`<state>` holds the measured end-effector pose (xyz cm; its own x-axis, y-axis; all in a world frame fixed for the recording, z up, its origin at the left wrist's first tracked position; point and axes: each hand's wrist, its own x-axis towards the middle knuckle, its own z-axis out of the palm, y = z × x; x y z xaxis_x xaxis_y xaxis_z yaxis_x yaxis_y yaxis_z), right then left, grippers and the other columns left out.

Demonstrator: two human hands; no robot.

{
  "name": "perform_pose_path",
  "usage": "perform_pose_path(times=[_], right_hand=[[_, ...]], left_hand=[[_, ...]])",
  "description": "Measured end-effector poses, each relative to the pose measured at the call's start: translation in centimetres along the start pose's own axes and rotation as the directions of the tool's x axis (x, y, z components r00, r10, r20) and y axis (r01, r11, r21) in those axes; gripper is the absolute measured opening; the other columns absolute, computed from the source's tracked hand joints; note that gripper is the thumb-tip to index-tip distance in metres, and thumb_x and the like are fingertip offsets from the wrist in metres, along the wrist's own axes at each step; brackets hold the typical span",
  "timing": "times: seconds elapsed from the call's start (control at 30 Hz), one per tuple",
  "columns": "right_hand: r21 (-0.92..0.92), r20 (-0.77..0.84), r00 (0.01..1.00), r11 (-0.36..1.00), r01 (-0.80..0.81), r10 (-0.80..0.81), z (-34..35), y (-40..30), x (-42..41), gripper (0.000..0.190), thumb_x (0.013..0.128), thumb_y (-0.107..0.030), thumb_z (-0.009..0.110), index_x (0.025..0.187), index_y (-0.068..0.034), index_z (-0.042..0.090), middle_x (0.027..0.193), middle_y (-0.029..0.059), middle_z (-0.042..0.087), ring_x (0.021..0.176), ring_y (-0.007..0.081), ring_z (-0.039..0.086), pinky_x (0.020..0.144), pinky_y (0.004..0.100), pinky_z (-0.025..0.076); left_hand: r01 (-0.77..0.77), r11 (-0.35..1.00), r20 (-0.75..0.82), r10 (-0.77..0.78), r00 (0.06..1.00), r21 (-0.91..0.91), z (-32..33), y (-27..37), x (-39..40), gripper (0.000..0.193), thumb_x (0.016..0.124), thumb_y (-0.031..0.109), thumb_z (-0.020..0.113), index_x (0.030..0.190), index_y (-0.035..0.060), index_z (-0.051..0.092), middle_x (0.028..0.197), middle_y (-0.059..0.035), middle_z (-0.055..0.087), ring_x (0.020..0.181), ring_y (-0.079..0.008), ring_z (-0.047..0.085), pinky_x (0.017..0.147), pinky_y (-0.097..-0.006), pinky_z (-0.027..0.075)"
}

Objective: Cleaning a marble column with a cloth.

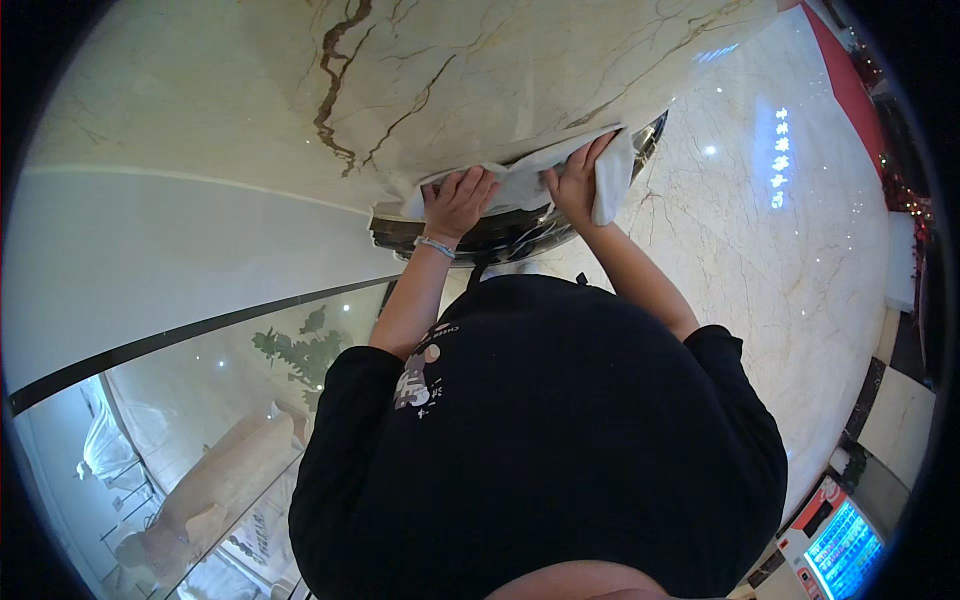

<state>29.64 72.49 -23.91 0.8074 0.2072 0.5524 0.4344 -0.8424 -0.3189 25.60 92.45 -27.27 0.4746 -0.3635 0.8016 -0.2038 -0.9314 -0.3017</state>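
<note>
A white cloth (525,184) lies spread along the lower edge of a cream, brown-veined marble surface (480,82), just above a dark curved marble trim (487,234). My left hand (457,201) presses flat on the cloth's left part, fingers slightly spread, a bracelet at the wrist. On the right part rests my right hand (576,184), with a fold of cloth draped beside and partly over its fingers. Whether either hand grips the fabric, rather than just pressing it, is unclear.
Glossy marble floor (735,262) with light reflections extends to the right. A glass panel (225,420) stands at lower left, with a green plant (300,349) seen there. A machine with a lit screen (844,551) is at lower right, red decorations (904,199) at far right.
</note>
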Motion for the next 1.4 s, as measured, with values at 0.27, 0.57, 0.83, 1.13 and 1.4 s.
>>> perform_pose_path(times=[0.27, 0.57, 0.83, 1.13, 1.4], right_hand=[[0.149, 0.091, 0.995, 0.988, -0.044, 0.03, 0.3, 0.7, -2.0, 0.081, 0.066, -0.027, 0.059, 0.122, 0.008, 0.012, 0.125, 0.0338, 0.001, 0.117, 0.0465, 0.002, 0.095, 0.0477, 0.008], [0.204, -0.093, 0.996, 0.978, 0.035, -0.016, -2.3, 0.4, 1.5, 0.073, 0.069, -0.024, 0.058, 0.12, 0.007, 0.017, 0.125, 0.0339, 0.002, 0.117, 0.0474, 0.004, 0.095, 0.047, 0.011], [0.136, 0.114, 0.993, 0.991, 0.0, -0.015, 2.6, 1.7, -2.5, 0.075, 0.068, -0.027, 0.059, 0.121, 0.004, 0.017, 0.122, 0.0366, 0.007, 0.113, 0.0516, 0.009, 0.092, 0.0506, 0.016], [0.205, 0.131, 0.991, 0.977, -0.056, 0.029, 1.4, 1.8, -3.1, 0.067, 0.069, -0.023, 0.058, 0.122, 0.0, 0.023, 0.126, 0.031, 0.007, 0.116, 0.0456, 0.011, 0.095, 0.0453, 0.015], [0.2, 0.015, 0.998, 0.978, -0.06, 0.058, 0.2, 1.0, -0.8, 0.076, 0.069, -0.022, 0.059, 0.125, -0.001, 0.012, 0.127, 0.0316, 0.001, 0.117, 0.0472, 0.004, 0.095, 0.0461, 0.013]], left_hand=[[-0.013, 0.998, 0.087, 0.018, 0.996, -0.055, -0.9, 0.0, -0.5, 0.048, 0.069, 0.043, 0.055, 0.109, 0.0177, 0.046, 0.128, 0.0011, 0.027, 0.12, -0.0212, 0.017, 0.095, -0.0466, 0.005], [0.104, 0.994, -0.107, -0.107, 0.988, -0.038, -1.7, -0.8, 5.0, 0.046, 0.071, 0.043, 0.052, 0.111, 0.0203, 0.044, 0.127, 0.0036, 0.028, 0.12, -0.0183, 0.019, 0.095, -0.0488, 0.005], [0.056, 0.997, 0.124, -0.049, 0.991, -0.059, 0.5, 0.3, -4.0, 0.049, 0.073, 0.039, 0.052, 0.117, 0.0213, 0.039, 0.132, 0.0036, 0.021, 0.123, -0.019, 0.013, 0.096, -0.0438, 0.006], [-0.03, 0.998, 0.191, 0.04, 0.981, -0.053, -1.3, -1.3, -1.4, 0.053, 0.072, 0.043, 0.051, 0.117, 0.019, 0.039, 0.131, 0.0014, 0.023, 0.121, -0.0164, 0.018, 0.097, -0.0421, 0.007], [-0.04, 0.999, -0.042, 0.041, 0.998, 0.026, -0.5, -1.6, 1.2, 0.057, 0.072, 0.045, 0.051, 0.12, 0.0185, 0.036, 0.133, 0.0002, 0.019, 0.123, -0.0175, 0.013, 0.097, -0.0456, 0.001]])
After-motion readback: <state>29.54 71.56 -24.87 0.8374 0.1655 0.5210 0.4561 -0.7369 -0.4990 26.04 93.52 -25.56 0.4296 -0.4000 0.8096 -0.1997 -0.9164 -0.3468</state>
